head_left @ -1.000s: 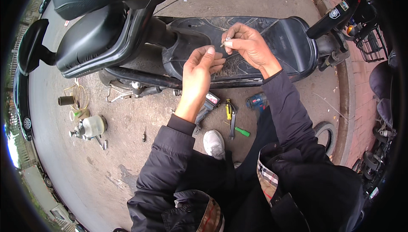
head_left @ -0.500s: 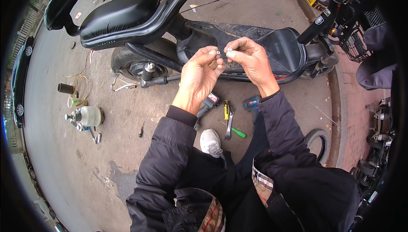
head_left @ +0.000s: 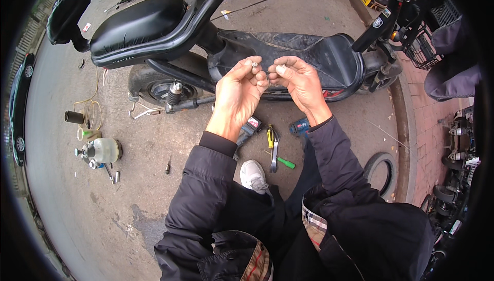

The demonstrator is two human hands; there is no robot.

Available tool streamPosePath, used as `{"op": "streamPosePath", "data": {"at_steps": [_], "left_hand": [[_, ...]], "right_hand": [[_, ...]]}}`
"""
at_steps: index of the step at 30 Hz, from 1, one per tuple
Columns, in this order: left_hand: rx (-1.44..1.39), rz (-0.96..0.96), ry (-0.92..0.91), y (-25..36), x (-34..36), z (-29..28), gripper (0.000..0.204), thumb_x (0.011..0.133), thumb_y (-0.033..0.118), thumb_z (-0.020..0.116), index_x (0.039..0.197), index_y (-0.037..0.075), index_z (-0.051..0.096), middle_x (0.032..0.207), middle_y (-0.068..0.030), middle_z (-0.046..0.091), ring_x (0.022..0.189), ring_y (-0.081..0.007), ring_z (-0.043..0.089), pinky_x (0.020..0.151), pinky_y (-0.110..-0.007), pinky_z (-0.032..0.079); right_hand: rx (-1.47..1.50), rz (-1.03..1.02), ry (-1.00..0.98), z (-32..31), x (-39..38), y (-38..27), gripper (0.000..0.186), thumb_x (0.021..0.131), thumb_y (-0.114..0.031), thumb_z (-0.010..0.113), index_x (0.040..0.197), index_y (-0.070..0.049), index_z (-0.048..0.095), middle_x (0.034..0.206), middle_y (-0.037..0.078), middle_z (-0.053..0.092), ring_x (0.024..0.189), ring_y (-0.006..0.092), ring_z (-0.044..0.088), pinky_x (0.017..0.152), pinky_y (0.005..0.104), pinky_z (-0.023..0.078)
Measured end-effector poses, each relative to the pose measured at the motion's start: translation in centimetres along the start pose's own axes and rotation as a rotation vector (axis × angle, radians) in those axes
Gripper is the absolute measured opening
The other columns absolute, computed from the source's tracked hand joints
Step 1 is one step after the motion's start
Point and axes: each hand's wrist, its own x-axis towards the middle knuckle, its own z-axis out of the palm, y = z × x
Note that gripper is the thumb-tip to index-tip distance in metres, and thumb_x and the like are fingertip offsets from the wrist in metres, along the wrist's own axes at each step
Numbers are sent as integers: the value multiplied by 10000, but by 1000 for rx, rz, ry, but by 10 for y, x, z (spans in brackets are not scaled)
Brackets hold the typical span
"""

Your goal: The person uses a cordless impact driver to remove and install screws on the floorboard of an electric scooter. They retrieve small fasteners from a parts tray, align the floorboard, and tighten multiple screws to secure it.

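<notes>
My left hand [head_left: 234, 93] is closed in a pinch, with a small round metal piece [head_left: 254, 64] between thumb and forefinger. Close beside it, fingertips almost meeting, my right hand [head_left: 304, 83] is also pinched; what sits in it is too small and too covered to name. Both hands are held up in front of the black footboard [head_left: 303, 49] of an electric scooter. Its black padded seat [head_left: 144, 21] lies to the left, and a coil-spring shock absorber [head_left: 175, 94] shows by the rear wheel.
On the ground below my hands lie a yellow-handled screwdriver [head_left: 270, 136], a green-handled tool [head_left: 286, 163] and a blue power tool [head_left: 299, 126]. A translucent bottle [head_left: 107, 150] stands at left. A loose tyre [head_left: 381, 174] lies near the right kerb.
The view has shifted slightly, so the scooter sits a little farther left. My right fingers have turned, covering the small piece that showed at their tips. Both hands stay pinched.
</notes>
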Motion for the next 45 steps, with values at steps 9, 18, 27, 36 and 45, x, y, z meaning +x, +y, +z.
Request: {"op": "streamPosePath", "data": {"at_steps": [9,18,27,36,45], "left_hand": [[58,27,188,-4,11,-5,155,1071,84,585,1144,-46,630,998,-112,650,923,-202,666,817,-333,587],[382,74,152,-8,9,6,134,1066,51,523,1073,-35,625,929,-145,723,804,-224,728,781,-337,617],[400,-6,101,-8,11,7,152,1086,63,484,1105,-37,597,931,-150,716,816,-240,733,781,-340,613],[311,14,110,-5,8,7,316,1122,111,463,1364,-62,571,972,-85,674,883,-175,666,802,-313,576],[307,25,109,-7,9,3,287,1109,89,452,1320,-58,580,974,-106,677,892,-229,691,817,-344,584]], "right_hand": [[30,-9,75,15,-1,-10,258,1075,-128,611,1274,29,660,1181,172,741,992,211,741,871,337,614],[-303,-26,30,23,11,-14,243,1014,-100,694,1209,35,749,959,36,746,791,58,634,661,217,503],[-319,-15,31,20,7,-21,245,1005,-70,704,1219,44,742,948,47,748,779,72,636,672,217,506],[148,87,44,9,2,-32,387,1068,-56,518,1400,134,576,1249,241,705,1084,283,737,1001,377,605],[-8,56,34,7,-5,-42,378,1059,-39,494,1372,156,577,1275,283,694,1176,349,719,1057,405,586]]}}
